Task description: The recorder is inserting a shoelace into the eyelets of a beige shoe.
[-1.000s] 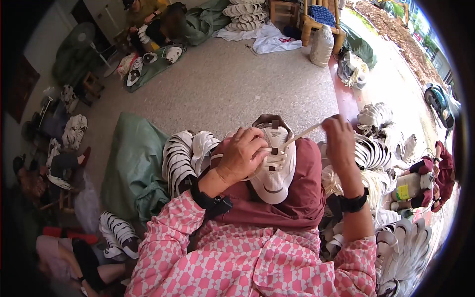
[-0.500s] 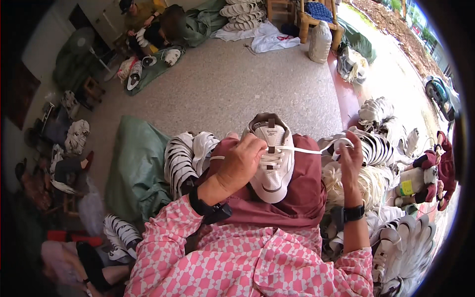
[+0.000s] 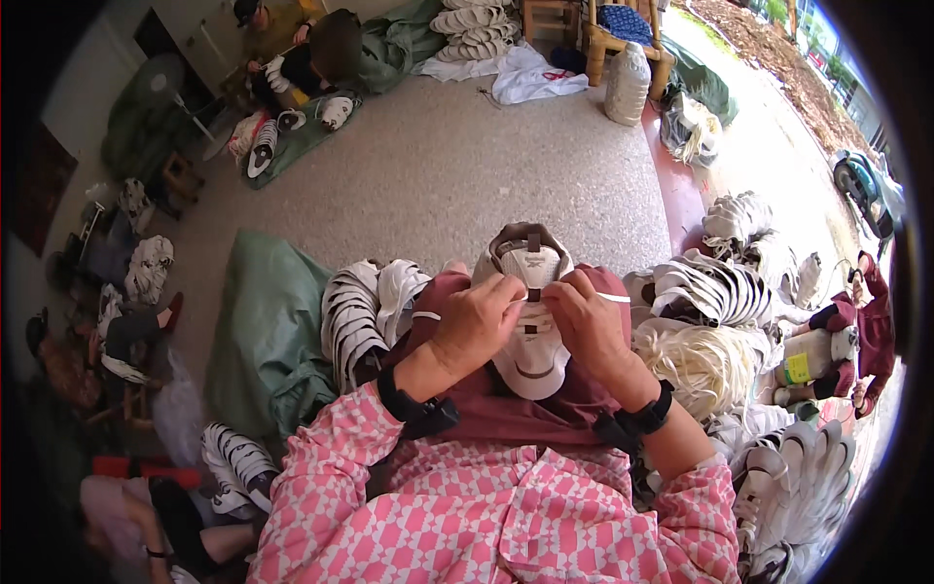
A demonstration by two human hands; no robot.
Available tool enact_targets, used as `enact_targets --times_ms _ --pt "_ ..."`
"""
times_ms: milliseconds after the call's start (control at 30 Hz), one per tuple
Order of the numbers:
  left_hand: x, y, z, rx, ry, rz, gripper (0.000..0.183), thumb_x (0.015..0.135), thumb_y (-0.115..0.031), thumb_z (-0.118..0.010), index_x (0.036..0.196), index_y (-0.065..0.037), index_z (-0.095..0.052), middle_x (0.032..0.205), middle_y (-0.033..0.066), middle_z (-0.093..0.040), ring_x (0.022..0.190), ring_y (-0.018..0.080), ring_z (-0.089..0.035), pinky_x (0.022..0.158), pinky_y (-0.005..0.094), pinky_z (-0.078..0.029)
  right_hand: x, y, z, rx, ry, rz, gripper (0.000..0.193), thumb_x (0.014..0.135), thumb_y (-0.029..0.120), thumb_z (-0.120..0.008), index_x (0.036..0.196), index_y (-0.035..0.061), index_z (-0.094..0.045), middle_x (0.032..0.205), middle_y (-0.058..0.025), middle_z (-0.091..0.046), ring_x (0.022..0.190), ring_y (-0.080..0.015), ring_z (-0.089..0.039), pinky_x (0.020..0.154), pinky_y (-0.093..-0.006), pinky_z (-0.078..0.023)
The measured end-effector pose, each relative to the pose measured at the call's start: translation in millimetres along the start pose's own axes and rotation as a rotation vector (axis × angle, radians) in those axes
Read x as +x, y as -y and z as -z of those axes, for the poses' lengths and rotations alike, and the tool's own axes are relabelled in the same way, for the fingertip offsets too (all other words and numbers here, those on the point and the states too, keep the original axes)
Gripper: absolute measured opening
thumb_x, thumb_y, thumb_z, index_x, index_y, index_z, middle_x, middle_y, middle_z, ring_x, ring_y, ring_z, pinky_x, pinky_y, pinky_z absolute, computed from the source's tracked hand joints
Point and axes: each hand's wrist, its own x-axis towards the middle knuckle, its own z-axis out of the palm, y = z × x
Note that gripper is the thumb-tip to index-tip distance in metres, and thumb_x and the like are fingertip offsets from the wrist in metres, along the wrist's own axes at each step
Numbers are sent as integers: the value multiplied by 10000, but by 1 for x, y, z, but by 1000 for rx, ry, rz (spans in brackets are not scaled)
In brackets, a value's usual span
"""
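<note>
A white and beige shoe upper (image 3: 531, 375) with a brown collar lies across my lap, its toe toward me. My left hand (image 3: 477, 326) is closed in a pinch at the left edge of the eyelets, by the tongue. Opposite it, my right hand (image 3: 592, 326) pinches the white shoelace (image 3: 613, 298) at the right edge. One end of the lace trails over my right knee, and another bit shows left of my left hand. My fingertips hide the upper eyelets and most of the lacing.
Stacked shoe uppers (image 3: 352, 316) stand left of my knee beside a green sheet (image 3: 263, 331). At my right are a bundle of cream laces (image 3: 702, 360) and more stacked uppers (image 3: 715, 290). Other people (image 3: 280, 44) sit around the room. A filled plastic bottle (image 3: 628, 86) stands farther off.
My right hand has come in from the right, where it was drawing the lace out, to the shoe's right eyelets. My left hand stays at the left edge, shifted slightly.
</note>
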Motion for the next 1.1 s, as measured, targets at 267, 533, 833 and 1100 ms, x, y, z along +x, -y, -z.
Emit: enact_targets --times_ms 267,533,833,1100 --pt "4 4 0 -116 19 23 111 809 -94 -709 877 -69 -626 833 93 -666 753 302 -660 639 372 -509 19 -4 24 -69 243 13 96 908 51 -552 1002 56 -574 981 -139 -550 846 -359 -622 687 -446 -497" --pt "23 30 15 -378 401 270 104 879 -148 -662 874 -45 -675 817 41 -681 775 137 -641 697 274 -484 23 2 11 -63 285 -107 98 902 106 -583 972 51 -541 1026 -145 -567 874 -383 -617 713 -462 -476" --pt "9 52 42 -611 566 378 191 934 -198 -637 889 -29 -716 804 -2 -673 782 82 -592 755 250 -463 -17 -28 6 458 -35 -455 271 893 43 -587 1161 41 -551 973 -105 -590 719 -221 -576 649 -322 -474" --pt "-4 21 46 -507 702 158 235 915 -209 -667 984 11 -706 882 129 -714 823 203 -670 781 317 -503 -23 -62 34 -198 -132 -204 175 906 92 -592 1064 50 -655 992 -162 -668 858 -359 -657 714 -428 -530"
